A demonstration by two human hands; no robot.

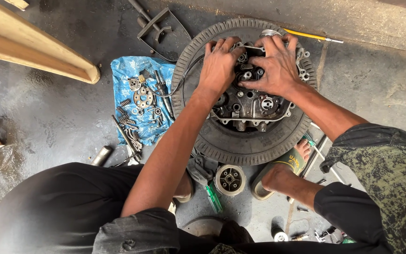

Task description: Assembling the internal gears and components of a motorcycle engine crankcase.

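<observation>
On the stained concrete floor (48,117), left hand (219,63) and right hand (278,66) grasp an engine block (250,106) inside a tyre (240,143)

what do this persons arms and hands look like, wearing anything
Both forearms are bare, with no gloves, watch or rings that I can see. The left hand and right hand are smeared with dark grease. The right sleeve, pushed up near the elbow, is dark green with a mottled black pattern; the left sleeve is dark grey.

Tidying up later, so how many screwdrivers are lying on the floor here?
2 that I can tell: a yellow-handled screwdriver beyond the tyre, and a green-handled screwdriver between the person's knees. Others may hide among the scattered tools.
</observation>
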